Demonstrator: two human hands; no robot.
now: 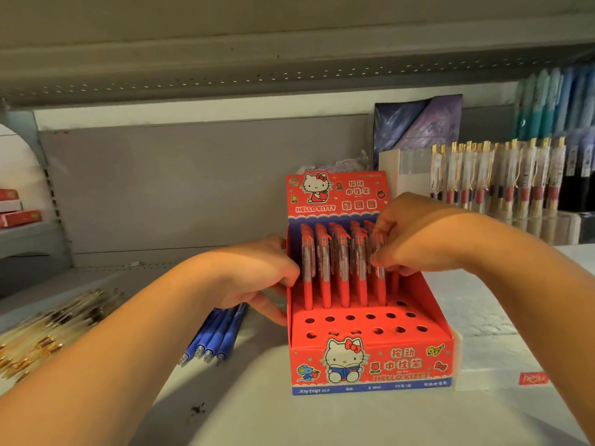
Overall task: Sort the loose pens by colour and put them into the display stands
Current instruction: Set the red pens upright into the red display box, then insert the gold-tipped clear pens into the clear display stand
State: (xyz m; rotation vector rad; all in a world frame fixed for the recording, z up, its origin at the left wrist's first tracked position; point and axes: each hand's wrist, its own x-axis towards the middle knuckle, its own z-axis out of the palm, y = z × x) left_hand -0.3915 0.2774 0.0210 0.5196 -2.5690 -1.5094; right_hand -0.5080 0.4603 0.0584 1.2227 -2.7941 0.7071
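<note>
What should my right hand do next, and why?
Probably press the red pen down into its hole and let go: the right hand pinches it at the row's right end in the stand, while the left hand holds blue pens.

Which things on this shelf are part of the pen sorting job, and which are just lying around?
Part of the job: Hello Kitty display stand; red pens in it, one pinched by the right hand; blue pens gripped by the left hand; loose gold-clipped pens.
Just lying about: purple packet behind; red boxes far left; white box on the right.
</note>
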